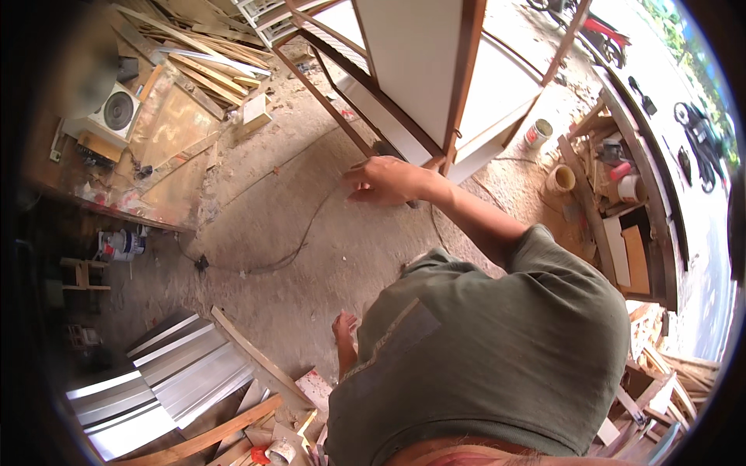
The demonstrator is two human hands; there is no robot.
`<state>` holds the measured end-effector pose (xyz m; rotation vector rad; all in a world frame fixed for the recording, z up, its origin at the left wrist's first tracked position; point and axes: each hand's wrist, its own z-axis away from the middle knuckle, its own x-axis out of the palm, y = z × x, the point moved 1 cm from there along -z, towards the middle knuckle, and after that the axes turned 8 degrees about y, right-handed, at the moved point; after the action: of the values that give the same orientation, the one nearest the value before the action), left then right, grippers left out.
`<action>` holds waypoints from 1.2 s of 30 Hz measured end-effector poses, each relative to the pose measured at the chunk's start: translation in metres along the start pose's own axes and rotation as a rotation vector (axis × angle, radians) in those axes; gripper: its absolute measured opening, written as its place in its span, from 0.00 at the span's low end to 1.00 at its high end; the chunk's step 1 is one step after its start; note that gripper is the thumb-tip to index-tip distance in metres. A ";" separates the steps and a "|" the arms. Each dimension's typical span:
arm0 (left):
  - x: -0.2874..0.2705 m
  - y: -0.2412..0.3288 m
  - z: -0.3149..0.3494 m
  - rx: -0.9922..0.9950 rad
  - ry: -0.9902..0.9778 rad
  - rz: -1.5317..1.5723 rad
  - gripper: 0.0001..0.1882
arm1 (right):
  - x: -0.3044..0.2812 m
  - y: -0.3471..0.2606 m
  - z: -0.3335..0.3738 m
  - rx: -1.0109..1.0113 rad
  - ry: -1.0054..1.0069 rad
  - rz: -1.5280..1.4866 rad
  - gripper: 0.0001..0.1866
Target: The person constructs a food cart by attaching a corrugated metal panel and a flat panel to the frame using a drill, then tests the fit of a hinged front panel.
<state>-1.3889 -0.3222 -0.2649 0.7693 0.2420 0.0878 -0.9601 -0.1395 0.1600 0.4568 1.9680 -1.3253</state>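
Observation:
My right hand (382,180) reaches forward beside the lower corner of a tall cabinet frame (463,78) with white panels and brown wooden edges. Its fingers are loosely bent and apart, slightly blurred. Small dark parts of something (413,203) show at the edges of this hand; what they belong to is mostly hidden beneath it. Low at my left side, my left hand (343,325) hangs over the concrete floor (272,303) with its fingers apart and nothing in them. My green shirt covers much of the lower view.
A thin dark cable (299,252) crosses the floor. Wood strips (206,58) lie heaped at far left, near a speaker-like box (119,111). Corrugated metal sheets (175,373) lie at lower left. Buckets (560,179) and a scrap-filled wooden box (660,256) stand on the right.

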 end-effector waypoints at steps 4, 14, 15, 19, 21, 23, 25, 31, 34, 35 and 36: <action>0.003 0.016 -0.041 0.018 0.015 -0.003 0.25 | -0.069 -0.037 -0.022 -0.248 0.236 -0.051 0.18; -0.028 0.056 -0.109 0.135 -0.047 -0.644 0.25 | -0.221 -0.225 -0.038 -0.665 1.126 0.320 0.20; -0.023 0.077 -0.120 0.098 -0.067 -0.570 0.25 | -0.234 -0.247 -0.041 -0.729 1.207 0.481 0.20; -0.058 0.129 -0.152 0.017 -0.054 -0.361 0.24 | -0.266 -0.313 -0.098 -0.633 1.410 0.267 0.20; -0.074 0.149 -0.170 0.012 -0.070 -0.303 0.23 | -0.300 -0.327 -0.123 -0.547 1.393 0.124 0.19; -0.076 0.170 -0.187 0.029 -0.119 -0.270 0.23 | -0.334 -0.333 -0.130 -0.450 1.451 0.002 0.19; -0.084 0.192 -0.204 0.045 -0.145 -0.238 0.23 | -0.354 -0.336 -0.127 -0.467 1.490 0.064 0.19; -0.129 0.246 -0.254 0.141 -0.170 -0.111 0.22 | -0.376 -0.357 -0.155 -0.376 1.415 -0.289 0.22; -0.126 0.268 -0.276 0.177 -0.219 -0.063 0.22 | -0.383 -0.355 -0.163 -0.120 1.406 0.649 0.39; -0.125 0.279 -0.281 0.198 -0.236 -0.050 0.22 | -0.397 -0.348 -0.165 -0.202 1.391 0.600 0.41; -0.120 0.290 -0.283 0.216 -0.258 -0.029 0.22 | -0.419 -0.339 -0.170 -0.294 1.372 0.558 0.43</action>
<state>-1.5725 0.0574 -0.2368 0.9822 0.0173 -0.0665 -0.9483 -0.0852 0.7222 1.9434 2.6150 -0.2354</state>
